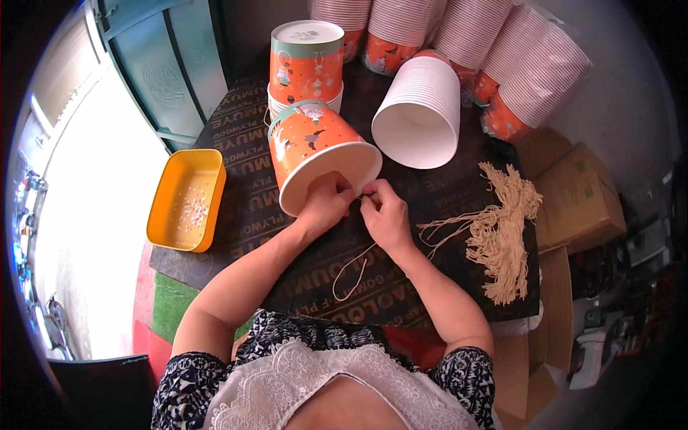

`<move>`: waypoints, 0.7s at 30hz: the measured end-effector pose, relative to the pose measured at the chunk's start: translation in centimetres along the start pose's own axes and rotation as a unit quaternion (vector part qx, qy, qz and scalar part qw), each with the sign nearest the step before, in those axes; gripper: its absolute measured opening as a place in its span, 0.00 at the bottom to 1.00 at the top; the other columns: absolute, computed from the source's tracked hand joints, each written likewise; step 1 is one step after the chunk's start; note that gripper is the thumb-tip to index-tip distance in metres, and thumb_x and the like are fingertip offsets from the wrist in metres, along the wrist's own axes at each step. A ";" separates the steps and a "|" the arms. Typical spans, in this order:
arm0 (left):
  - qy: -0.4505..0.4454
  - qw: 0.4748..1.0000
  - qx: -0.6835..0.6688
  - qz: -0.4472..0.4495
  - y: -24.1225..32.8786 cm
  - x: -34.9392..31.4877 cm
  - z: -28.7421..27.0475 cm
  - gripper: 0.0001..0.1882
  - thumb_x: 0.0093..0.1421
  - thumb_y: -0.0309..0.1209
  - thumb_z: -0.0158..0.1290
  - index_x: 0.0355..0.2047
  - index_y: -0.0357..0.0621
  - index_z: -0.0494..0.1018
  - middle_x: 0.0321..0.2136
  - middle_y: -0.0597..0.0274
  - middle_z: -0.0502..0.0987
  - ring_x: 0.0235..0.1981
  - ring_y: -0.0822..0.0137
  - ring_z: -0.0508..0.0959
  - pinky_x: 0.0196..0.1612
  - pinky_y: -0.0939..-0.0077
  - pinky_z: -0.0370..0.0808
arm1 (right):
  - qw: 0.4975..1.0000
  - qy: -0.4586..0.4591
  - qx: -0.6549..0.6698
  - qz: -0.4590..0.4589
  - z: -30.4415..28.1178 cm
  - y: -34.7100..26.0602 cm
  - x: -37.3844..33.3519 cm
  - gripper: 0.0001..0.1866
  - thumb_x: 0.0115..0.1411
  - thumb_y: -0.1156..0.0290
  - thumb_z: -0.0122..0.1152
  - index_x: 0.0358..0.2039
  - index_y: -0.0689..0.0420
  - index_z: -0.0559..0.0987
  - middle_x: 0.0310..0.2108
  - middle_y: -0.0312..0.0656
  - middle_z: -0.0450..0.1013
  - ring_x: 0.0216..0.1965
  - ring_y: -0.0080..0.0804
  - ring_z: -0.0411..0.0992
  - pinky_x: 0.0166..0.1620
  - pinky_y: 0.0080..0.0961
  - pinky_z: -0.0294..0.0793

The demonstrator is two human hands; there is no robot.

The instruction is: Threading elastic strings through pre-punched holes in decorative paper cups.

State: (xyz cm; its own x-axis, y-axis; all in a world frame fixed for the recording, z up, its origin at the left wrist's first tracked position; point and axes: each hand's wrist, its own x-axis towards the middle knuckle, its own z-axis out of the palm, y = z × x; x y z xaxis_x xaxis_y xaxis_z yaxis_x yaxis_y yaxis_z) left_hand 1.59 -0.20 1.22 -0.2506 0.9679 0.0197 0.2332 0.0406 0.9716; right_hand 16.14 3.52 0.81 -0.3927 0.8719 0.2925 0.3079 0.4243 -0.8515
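Note:
An orange paper bucket (315, 140) with a green band and printed figures lies tilted on its side, its white-rimmed mouth towards me. My left hand (328, 204) reaches across the mouth, fingers closed at the lower right of the rim; the fingertips are partly hidden. Just right of it, my right hand (385, 215) pinches a thin beige cord (342, 276) against the rim. The cord's loose length droops in a loop onto the dark table. Both hands nearly touch.
Behind stand upturned orange buckets (307, 72) and a lying white nested stack (416, 115). Wrapped bucket stacks (537, 82) line the back. A bundle of beige cords (505, 229) lies right; a yellow tub (186, 201) with small beads stands left. A cardboard box (584, 197) is beyond the right edge.

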 end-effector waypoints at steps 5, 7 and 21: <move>0.006 1.000 -0.013 0.010 -0.5 0.1 -0.1 0.04 0.54 0.23 0.50 0.26 0.33 0.71 0.17 0.60 0.72 0.16 0.70 0.73 0.19 0.75 0.69 | 0.993 -0.001 -0.086 -0.083 0.4 0.3 0.1 0.06 0.55 0.75 0.59 0.34 0.60 0.77 0.31 0.48 0.76 0.33 0.48 0.76 0.35 0.37 0.74; 0.003 1.000 -0.014 0.011 -0.5 0.1 -0.1 0.04 0.55 0.23 0.49 0.26 0.33 0.71 0.17 0.60 0.72 0.16 0.70 0.73 0.19 0.75 0.68 | 0.992 0.003 -0.086 -0.091 0.6 0.6 0.3 0.06 0.55 0.75 0.59 0.34 0.60 0.77 0.32 0.48 0.77 0.34 0.49 0.76 0.36 0.38 0.75; -0.018 1.000 -0.025 -0.003 -0.3 -0.1 -0.2 0.07 0.58 0.24 0.46 0.32 0.32 0.71 0.22 0.56 0.74 0.18 0.69 0.75 0.19 0.75 0.70 | 0.983 0.029 -0.117 -0.140 1.3 1.1 0.3 0.04 0.54 0.74 0.59 0.31 0.59 0.75 0.31 0.47 0.74 0.32 0.52 0.73 0.33 0.42 0.72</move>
State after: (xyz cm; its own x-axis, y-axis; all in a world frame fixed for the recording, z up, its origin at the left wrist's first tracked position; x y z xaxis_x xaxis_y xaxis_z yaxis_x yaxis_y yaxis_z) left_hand 1.33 -0.33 0.95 -0.2184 0.9758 0.0074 0.1843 0.0338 0.9823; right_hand 15.19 3.97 -0.63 -0.4416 0.7224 0.5320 0.3876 0.6884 -0.6131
